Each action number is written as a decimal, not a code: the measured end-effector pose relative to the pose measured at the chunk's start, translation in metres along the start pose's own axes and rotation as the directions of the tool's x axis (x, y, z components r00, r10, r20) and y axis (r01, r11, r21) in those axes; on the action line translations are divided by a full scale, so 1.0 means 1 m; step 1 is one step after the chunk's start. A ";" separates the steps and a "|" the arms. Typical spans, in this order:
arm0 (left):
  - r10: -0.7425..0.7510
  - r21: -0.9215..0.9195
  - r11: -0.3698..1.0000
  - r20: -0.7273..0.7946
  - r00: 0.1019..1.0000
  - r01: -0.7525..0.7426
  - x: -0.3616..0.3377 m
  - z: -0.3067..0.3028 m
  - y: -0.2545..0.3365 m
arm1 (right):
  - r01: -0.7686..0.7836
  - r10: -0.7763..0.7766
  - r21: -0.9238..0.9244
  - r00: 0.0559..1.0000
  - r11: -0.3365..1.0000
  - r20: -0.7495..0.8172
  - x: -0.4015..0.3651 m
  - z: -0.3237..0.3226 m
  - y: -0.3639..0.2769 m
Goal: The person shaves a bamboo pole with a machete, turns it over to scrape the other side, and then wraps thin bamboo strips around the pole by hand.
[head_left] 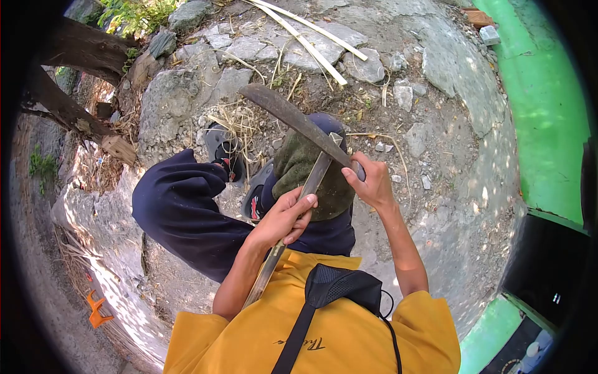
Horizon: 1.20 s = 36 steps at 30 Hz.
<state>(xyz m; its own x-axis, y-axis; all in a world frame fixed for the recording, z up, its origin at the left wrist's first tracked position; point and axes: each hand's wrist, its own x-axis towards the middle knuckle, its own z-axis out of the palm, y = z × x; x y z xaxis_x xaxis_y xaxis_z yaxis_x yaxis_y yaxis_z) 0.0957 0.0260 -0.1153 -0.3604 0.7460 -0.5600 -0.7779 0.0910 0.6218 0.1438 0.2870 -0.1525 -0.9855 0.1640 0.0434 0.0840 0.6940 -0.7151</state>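
My left hand (284, 216) is closed around a long split bamboo strip (316, 175), which slants from my lap up over my knee. In my right hand (372, 180) is the handle of a machete (293, 122), its dark curved blade pointing to the upper left. The blade lies across the upper end of the strip and seems to touch it. Beneath them an olive-green cloth (299, 162) covers my right knee. Part of the machete's handle is hidden by my fingers.
Pale bamboo strips (311, 47) lie on the stony ground ahead. Thin shavings (240, 128) are scattered near my sandals (255, 193). Wooden posts (81, 115) stand at the left, a green wall (545, 112) at the right. An orange object (98, 309) lies at the lower left.
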 end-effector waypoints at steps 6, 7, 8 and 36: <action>-0.017 -0.020 1.000 -0.006 1.000 0.017 -0.005 0.000 -0.003 | 0.013 -0.013 -0.032 1.000 0.999 0.003 0.002 0.002 0.008; -0.024 -0.034 0.999 -0.001 1.000 0.024 -0.005 0.000 -0.003 | 0.007 -0.008 -0.031 1.000 0.999 -0.020 0.004 0.003 0.008; -0.025 -0.046 0.999 0.007 1.000 0.025 -0.002 -0.001 -0.001 | 0.013 -0.014 -0.035 1.000 0.999 -0.025 0.004 0.003 0.006; -0.053 -0.204 0.977 0.064 0.997 0.065 -0.005 -0.005 -0.004 | -0.004 0.005 0.030 1.000 1.000 -0.006 0.006 0.007 -0.006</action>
<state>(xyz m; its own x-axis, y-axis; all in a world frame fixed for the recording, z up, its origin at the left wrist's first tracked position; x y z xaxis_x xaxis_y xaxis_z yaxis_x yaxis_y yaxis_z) 0.0984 0.0186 -0.1173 -0.2851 0.7806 -0.5562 -0.8884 0.0026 0.4590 0.1366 0.2789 -0.1525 -0.9842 0.1713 0.0442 0.0839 0.6723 -0.7355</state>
